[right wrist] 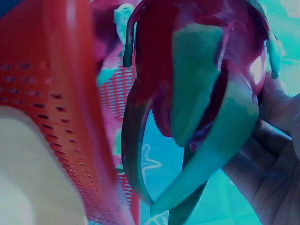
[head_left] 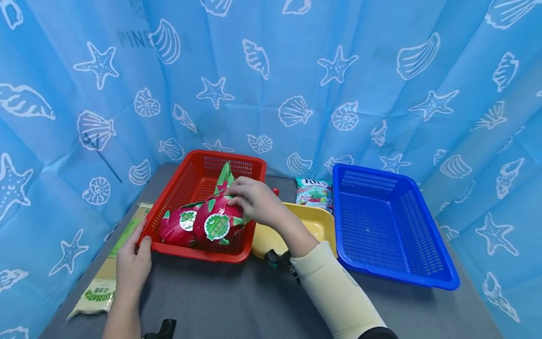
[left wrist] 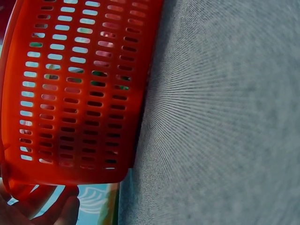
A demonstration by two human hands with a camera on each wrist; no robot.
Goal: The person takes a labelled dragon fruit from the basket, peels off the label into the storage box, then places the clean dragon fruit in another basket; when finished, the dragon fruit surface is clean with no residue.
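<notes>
My right hand (head_left: 256, 200) grips a dragon fruit (head_left: 224, 207) with a round green-and-white sticker, holding it over the front of the red basket (head_left: 203, 256). In the right wrist view, the glossy fruit (right wrist: 157, 70) hangs beside the basket wall, its long green scales pointing down and the fingers at its side. A second stickered dragon fruit (head_left: 175, 230) lies in the basket's front left corner, partly hidden by the held one. Green leaf tips (head_left: 226, 176) rise behind the held fruit. At the front left corner, my left hand (head_left: 134, 263) holds the basket's rim.
Right of the red basket stands a yellow basin (head_left: 323, 221), partly behind my right arm. A FOX'S candy bag (head_left: 314, 193) lies behind it. Farther right is a blue basket (head_left: 372, 230). A long flat package (head_left: 101, 287) lies along the left. A patterned blue curtain (head_left: 271, 70) encloses the table.
</notes>
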